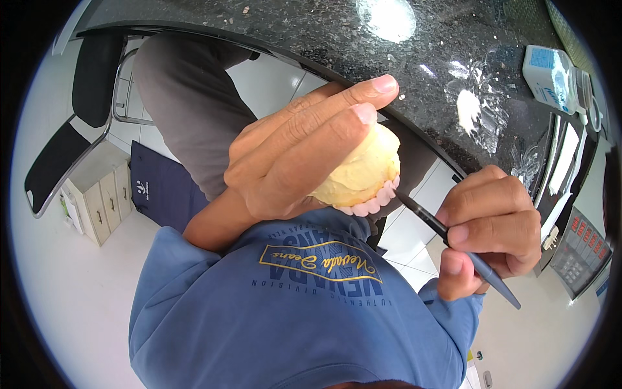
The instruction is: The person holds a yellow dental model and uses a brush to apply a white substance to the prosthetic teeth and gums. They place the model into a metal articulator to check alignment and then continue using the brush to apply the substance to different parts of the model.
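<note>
My left hand (301,146) is closed around a pale yellow dental cast (366,165), fingers over its top and far side. Along the cast's lower right edge runs a pale pink, scalloped row of tooth-like shapes (370,205). Between thumb and fingers, my right hand (489,227) grips a slim pen-like tool (424,217), black at the front with a tapering grey-blue handle. Its narrow tip is at the pink row's right end; whether it touches cannot be made out. Both hands are above my lap, near the counter's edge.
A dark speckled stone counter (298,29) spans the far side, with white smears (470,110) on it. At the right stand a white and blue bottle (551,78) and a calculator-like keypad (580,253). A black chair (97,81) and a small drawer cabinet (100,204) are at the left.
</note>
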Demonstrator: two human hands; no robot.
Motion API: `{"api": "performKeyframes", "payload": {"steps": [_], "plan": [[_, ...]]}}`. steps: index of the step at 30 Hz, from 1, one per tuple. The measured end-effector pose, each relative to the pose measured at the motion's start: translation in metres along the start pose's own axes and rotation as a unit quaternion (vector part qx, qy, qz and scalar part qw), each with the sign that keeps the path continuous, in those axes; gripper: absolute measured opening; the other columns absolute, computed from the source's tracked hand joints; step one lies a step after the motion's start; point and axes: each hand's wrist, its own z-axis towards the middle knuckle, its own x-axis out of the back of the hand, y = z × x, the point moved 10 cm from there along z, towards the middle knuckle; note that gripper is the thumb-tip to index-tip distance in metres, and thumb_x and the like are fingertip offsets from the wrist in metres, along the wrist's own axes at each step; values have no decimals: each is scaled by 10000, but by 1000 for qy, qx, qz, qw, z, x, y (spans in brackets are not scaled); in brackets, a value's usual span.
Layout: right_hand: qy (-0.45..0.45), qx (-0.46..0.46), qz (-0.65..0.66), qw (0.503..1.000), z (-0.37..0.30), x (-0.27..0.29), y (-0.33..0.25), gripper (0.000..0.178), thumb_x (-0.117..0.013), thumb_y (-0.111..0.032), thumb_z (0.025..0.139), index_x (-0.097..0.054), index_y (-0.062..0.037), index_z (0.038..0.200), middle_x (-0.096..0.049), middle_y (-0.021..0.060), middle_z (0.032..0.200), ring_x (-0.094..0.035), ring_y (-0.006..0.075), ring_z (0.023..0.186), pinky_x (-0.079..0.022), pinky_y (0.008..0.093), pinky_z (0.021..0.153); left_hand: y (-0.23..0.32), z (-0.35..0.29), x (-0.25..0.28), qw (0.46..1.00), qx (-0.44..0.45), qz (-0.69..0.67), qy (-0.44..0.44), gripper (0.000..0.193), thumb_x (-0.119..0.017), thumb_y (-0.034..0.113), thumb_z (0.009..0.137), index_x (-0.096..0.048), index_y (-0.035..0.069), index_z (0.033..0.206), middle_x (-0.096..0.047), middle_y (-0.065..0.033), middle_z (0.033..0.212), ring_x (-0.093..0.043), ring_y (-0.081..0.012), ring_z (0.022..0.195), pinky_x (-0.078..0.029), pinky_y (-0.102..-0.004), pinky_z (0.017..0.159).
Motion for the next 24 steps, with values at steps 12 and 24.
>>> {"api": "performKeyframes", "payload": {"steps": [12,24], "plan": [[-5,8,14,1000,0,6,-1,165,-659,-84,736,-548,-39,850,-562,106,760,-543,166,602,-432,259,522,9,6,1,994,-46,96,14,416,-540,49,921,-397,-61,1296,-421,-446,1251,-601,-420,1044,-585,-368,694],[-6,2,-4,1000,-4,6,-3,185,-677,-105,758,-534,-57,866,-554,101,776,-540,173,625,-422,256,538,20,11,1,983,-63,171,14,373,-559,56,914,-435,-69,1243,-524,-412,1155,-651,-355,969,-582,-340,700]]}}
